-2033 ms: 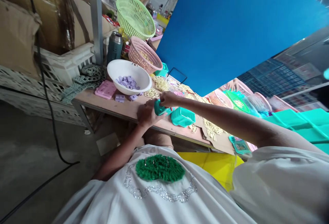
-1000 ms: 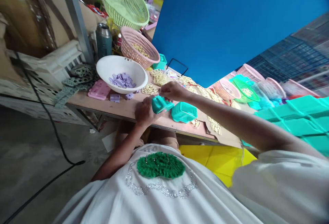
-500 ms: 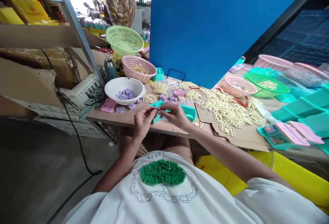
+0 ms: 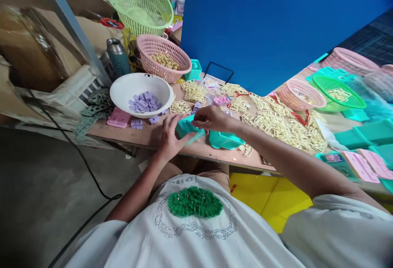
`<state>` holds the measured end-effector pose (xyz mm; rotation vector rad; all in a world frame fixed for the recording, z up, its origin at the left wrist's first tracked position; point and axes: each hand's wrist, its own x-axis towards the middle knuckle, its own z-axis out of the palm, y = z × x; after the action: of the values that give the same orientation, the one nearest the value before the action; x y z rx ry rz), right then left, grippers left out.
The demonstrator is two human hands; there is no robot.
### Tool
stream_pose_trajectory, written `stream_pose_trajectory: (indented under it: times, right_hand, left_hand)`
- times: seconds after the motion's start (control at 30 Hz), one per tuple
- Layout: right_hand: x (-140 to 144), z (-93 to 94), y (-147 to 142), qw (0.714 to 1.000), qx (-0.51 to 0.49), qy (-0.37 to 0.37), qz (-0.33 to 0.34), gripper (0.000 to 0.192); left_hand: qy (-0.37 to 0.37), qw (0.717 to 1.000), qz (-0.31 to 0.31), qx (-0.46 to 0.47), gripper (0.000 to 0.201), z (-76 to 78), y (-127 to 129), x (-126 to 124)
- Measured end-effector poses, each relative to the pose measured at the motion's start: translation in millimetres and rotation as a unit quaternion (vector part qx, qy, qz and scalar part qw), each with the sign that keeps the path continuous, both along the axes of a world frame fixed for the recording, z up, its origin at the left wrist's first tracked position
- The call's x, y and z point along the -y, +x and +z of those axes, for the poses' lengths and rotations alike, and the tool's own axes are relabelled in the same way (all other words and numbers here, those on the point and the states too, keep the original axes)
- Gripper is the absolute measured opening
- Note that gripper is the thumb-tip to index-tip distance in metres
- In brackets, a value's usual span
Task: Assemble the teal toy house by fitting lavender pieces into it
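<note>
step in hand, by judgement: fitting small piece onto teal box, held just above worktop front edge. left hand cups box from 7 o'clock, fingers curled round its side. right hand over box at 1 o'clock, fingers pinched shut at its top; piece between them too small to tell. second teal box just beside, 3 o'clock. white bowl of purple pieces at 10 o'clock. next move likely calls for steady press while left hand braces box.

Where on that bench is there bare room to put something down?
Bare wood shows along the front edge, between the pink tray and the left hand. Right of the teal box, cream plastic frames and baskets crowd the top.
</note>
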<state>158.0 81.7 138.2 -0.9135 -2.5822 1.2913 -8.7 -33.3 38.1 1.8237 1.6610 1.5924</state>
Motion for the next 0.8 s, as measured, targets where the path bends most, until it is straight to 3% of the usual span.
stream_pose_trajectory:
  times: [0.1, 0.17, 0.23, 0.33, 0.5, 0.8]
  right_hand:
    - [-16, -9.6, -7, 0.979, 0.016, -0.193, -0.061, 0.04]
    - [-20, -12.8, -11, 0.969, 0.018, -0.232, -0.084, 0.043]
    - [-21, -13.2, -14, 0.969, 0.024, -0.225, -0.095, 0.042]
    - [-20, -10.3, -18, 0.982, 0.048, -0.16, -0.085, 0.035]
    - [-17, -2.9, -25, 0.994, 0.078, 0.055, -0.061, 0.014]
    - [-5, -6.5, -26, 0.975, 0.096, 0.2, -0.024, 0.014]
  left_hand:
    - [-0.044, 0.997, 0.026, 0.051, 0.079, -26.8, 14, -5]
    - [-0.05, 0.995, 0.026, 0.082, 0.081, -36.6, 22, -8]
    - [-0.046, 0.993, 0.026, 0.105, 0.081, -40.1, 25, -10]
    - [-0.052, 0.991, 0.022, 0.121, 0.082, -39.3, 26, -13]
    - [-0.065, 0.989, 0.039, 0.123, 0.084, -38.0, 27, -13]
    - [-0.059, 0.987, 0.043, 0.14, 0.085, -43.3, 30, -13]
